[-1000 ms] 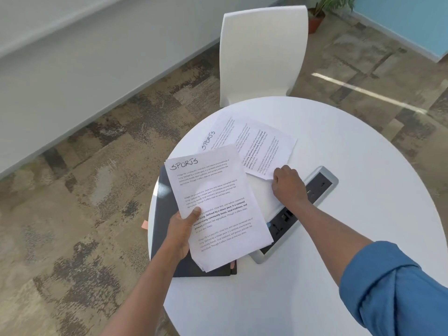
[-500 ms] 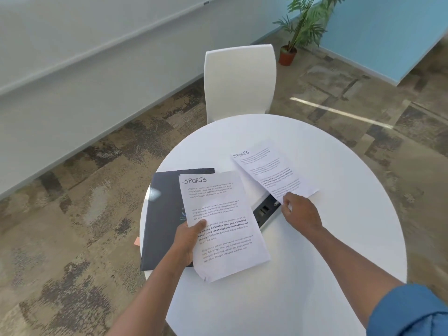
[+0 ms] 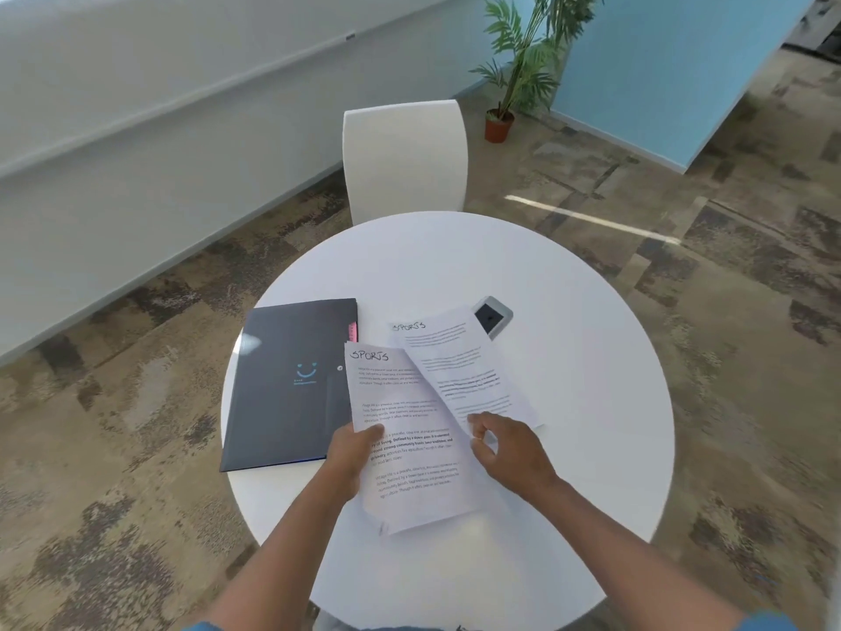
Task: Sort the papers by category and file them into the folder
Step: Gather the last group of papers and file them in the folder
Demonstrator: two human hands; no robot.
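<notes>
Papers headed "SPORTS": two are visible at frame centre. The near sheet (image 3: 409,448) runs lengthwise up-frame, heading at its top; the left hand (image 3: 352,457) grips its left edge, thumb on top. The second sheet (image 3: 464,371) tilts up-left, its lower corner pinched by the right hand (image 3: 509,453). One dark folder (image 3: 286,384) lies closed at centre-left on the round white table (image 3: 569,357).
</notes>
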